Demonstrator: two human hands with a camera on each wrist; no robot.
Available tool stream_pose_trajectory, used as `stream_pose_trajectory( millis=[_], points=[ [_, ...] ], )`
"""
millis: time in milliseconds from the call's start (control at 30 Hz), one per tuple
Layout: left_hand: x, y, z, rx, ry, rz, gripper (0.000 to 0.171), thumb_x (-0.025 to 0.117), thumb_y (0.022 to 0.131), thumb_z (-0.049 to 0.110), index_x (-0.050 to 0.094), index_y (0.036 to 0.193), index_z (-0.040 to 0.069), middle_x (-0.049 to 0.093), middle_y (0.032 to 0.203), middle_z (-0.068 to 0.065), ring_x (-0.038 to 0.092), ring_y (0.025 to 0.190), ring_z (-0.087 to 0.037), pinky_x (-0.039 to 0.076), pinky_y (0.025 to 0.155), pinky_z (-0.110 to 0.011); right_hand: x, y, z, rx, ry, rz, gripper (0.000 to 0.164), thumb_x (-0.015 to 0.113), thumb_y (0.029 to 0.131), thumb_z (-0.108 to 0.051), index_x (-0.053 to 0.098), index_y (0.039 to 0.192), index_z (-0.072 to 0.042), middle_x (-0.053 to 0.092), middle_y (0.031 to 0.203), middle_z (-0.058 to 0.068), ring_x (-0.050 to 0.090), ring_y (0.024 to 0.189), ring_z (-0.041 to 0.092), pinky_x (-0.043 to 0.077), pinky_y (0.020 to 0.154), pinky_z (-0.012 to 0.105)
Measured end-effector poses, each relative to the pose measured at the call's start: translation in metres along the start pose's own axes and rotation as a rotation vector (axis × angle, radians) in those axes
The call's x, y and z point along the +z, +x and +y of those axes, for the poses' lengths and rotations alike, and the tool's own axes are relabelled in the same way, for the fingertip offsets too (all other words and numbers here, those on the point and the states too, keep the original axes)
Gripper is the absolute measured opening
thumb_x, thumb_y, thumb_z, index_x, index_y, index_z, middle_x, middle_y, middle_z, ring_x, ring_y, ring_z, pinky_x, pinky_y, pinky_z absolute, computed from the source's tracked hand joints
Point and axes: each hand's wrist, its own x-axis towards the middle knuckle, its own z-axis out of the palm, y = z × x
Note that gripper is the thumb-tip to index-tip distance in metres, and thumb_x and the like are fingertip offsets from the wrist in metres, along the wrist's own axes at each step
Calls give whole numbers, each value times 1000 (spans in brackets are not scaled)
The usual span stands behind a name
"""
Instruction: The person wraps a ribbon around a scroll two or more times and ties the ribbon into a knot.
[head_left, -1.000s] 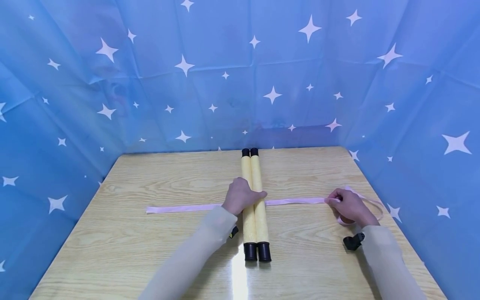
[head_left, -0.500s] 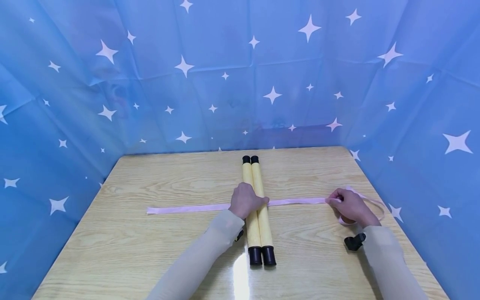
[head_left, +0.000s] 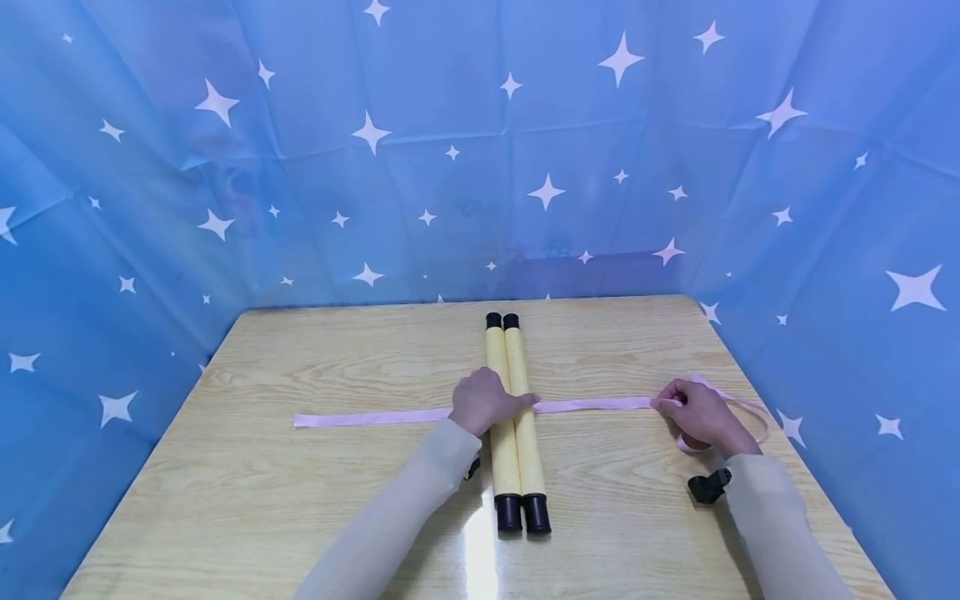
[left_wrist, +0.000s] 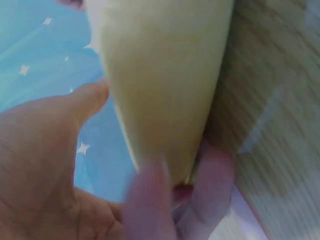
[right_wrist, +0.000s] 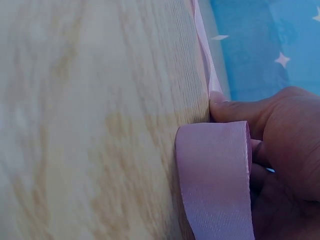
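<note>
My left hand (head_left: 483, 402) curls over two pale-yellow foam rollers w/ black end caps (head_left: 513, 450), gripping them, while right hand (head_left: 697, 414) pinches the long pink satin ribbon (head_left: 360, 416) on the wooden tabletop (head_left: 300, 483).

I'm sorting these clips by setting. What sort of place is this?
Probably a staged recording booth, not a home: a bare wooden table walled on three sides by a blue star-printed backdrop, with only two yellow rolls and a pink ribbon.
</note>
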Motion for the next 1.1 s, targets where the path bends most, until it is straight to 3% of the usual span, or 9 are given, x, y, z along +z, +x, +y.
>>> stream_pose_trajectory(
  millis=[100,167,333,433,533,800,933,1100],
  points=[
    [-12,2,-9,6,74,-29,67,65,82,78,42,62,18,36,57,3,41,51,-14,35,46,-29,-1,-1,1,-9,-13,2,39,56,105,-43,61,115,-5,57,87,7,51,70,20,43,59,32],
    [-22,5,-19,18,66,-42,65,62,85,77,48,68,16,40,62,2,42,53,-15,36,48,-31,-2,-2,1,-19,-28,11,38,57,105,-42,62,114,-5,58,89,7,51,73,20,42,62,32],
    [-47,6,-56,73,-54,-31,53,73,91,53,64,106,3,66,95,-8,61,78,-21,54,71,-38,-5,-4,-1,-39,-45,23,36,58,105,-40,63,112,-4,58,89,7,51,76,20,41,64,31],
    [-59,6,-80,113,-88,-35,54,76,92,40,63,124,-1,69,116,-15,66,96,-26,56,88,-44,-5,-5,-2,-35,-33,10,37,58,105,-40,62,112,-4,58,86,7,51,73,20,41,62,31],
    [-67,5,-105,156,-89,-56,53,76,94,34,62,130,-1,67,121,-18,65,105,-29,55,94,-48,-4,-5,-2,-30,-15,-5,37,57,106,-40,62,112,-4,58,84,6,51,70,20,42,59,32],
    [-84,-3,-157,142,-52,-76,54,82,88,28,63,134,5,60,127,-18,56,117,-33,52,94,-49,-3,-4,-2,-4,23,-34,36,56,106,-38,60,115,-4,55,79,5,49,59,18,43,54,33],
    [-86,-7,-170,162,-31,-72,47,85,85,23,67,126,7,62,121,-15,58,109,-30,53,89,-45,-3,-4,-1,-7,18,-34,36,57,106,-39,61,114,-4,56,78,5,49,60,18,43,54,32],
    [-85,-9,-178,199,-23,-78,30,85,85,18,72,110,9,65,101,-8,55,88,-21,48,78,-36,-2,-2,-1,-7,16,-22,36,57,105,-41,61,113,-5,57,81,6,50,63,18,43,55,32]
  ],
)
